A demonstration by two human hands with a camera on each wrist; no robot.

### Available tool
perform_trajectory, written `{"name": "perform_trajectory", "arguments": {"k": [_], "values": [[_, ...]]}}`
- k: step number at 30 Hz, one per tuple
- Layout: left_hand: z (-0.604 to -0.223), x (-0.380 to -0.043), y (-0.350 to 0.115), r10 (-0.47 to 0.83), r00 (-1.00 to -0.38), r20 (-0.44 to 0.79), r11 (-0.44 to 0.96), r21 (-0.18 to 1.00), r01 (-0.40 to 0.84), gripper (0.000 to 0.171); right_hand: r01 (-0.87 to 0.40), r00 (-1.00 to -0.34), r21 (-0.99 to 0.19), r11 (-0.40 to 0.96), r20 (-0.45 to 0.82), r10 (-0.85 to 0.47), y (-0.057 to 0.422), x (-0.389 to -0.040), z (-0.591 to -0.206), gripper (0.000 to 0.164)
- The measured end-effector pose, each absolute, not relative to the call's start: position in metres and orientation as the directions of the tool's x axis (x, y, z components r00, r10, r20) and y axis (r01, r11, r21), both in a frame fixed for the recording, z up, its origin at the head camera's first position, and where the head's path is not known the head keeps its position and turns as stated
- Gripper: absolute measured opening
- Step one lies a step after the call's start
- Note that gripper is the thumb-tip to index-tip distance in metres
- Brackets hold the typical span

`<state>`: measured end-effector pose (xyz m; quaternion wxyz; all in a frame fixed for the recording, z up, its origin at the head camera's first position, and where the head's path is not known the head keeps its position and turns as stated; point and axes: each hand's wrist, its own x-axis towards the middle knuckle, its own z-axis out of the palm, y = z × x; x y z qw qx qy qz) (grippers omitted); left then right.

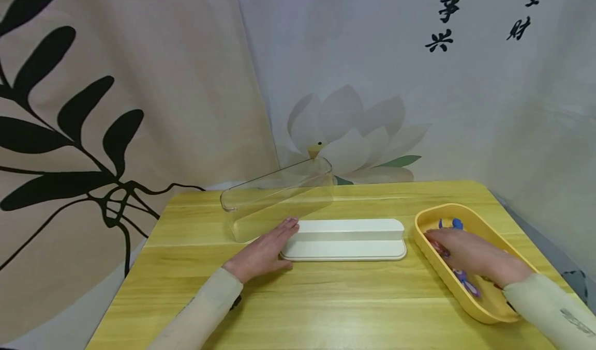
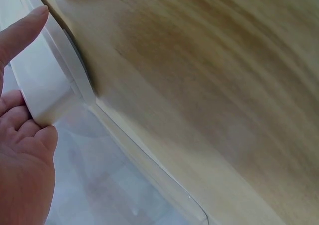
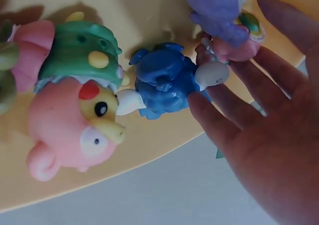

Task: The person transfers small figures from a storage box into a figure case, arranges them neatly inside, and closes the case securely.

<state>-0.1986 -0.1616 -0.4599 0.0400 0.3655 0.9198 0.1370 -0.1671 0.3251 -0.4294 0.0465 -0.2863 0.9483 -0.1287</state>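
My left hand (image 1: 263, 252) holds the left end of a white stepped base (image 1: 344, 249) lying on the table; the thumb is at its front edge and the fingers at its rear. In the left wrist view those fingers look curled at its end. My right hand (image 1: 479, 254) reaches into a yellow tray (image 1: 491, 316) of small toy figures. In the right wrist view its fingers are spread, touching or close to a blue figure (image 3: 164, 78), a purple figure (image 3: 219, 11) and a small pink figure (image 3: 237, 48). A larger pink figure in green (image 3: 70, 120) lies beside them.
A clear plastic cover (image 1: 279, 205) stands behind and left of the base, near the table's back edge. A small yellow shape (image 1: 315, 150) shows above its corner. Behind the wooden table (image 1: 326, 308) hangs a printed curtain (image 1: 186, 81).
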Motion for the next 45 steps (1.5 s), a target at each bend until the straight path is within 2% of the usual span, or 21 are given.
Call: {"name": "perform_trajectory", "arguments": {"k": [5,10,17,23,25,28,30,45], "values": [[-0.461,-0.199,-0.161,0.685,-0.728,0.034,0.692,0.284,0.664,0.093,-0.548,-0.831,-0.213,0.809,0.027,-0.555,0.323,-0.170,-0.431,0.041],[-0.462,-0.201,-0.160,0.688,-0.725,0.033,0.689,0.284,0.667,0.094,-0.554,-0.833,-0.103,0.826,0.064,-0.550,0.322,-0.172,-0.435,0.029],[-0.462,-0.201,-0.158,0.693,-0.721,0.024,0.688,0.278,0.671,0.093,-0.549,-0.836,-0.061,0.834,0.064,-0.546,0.325,-0.171,-0.437,0.024],[-0.461,-0.202,-0.157,0.698,-0.716,0.018,0.685,0.278,0.674,0.093,-0.562,-0.824,-0.023,0.826,0.091,-0.559,0.330,-0.165,-0.436,0.027],[-0.461,-0.202,-0.157,0.698,-0.716,0.018,0.684,0.276,0.675,0.092,-0.572,-0.816,-0.022,0.820,0.111,-0.567,0.331,-0.162,-0.434,0.025],[-0.461,-0.203,-0.158,0.695,-0.719,0.011,0.689,0.275,0.670,0.093,-0.568,-0.820,-0.039,0.822,0.116,-0.561,0.333,-0.159,-0.429,0.031],[-0.462,-0.203,-0.159,0.690,-0.724,0.006,0.695,0.276,0.664,0.093,-0.555,-0.830,-0.066,0.829,0.110,-0.547,0.334,-0.156,-0.423,0.036],[-0.461,-0.201,-0.162,0.678,-0.736,0.003,0.705,0.281,0.651,0.094,-0.423,-0.906,-0.168,0.890,0.077,-0.416,0.339,-0.139,-0.394,0.041]]}}
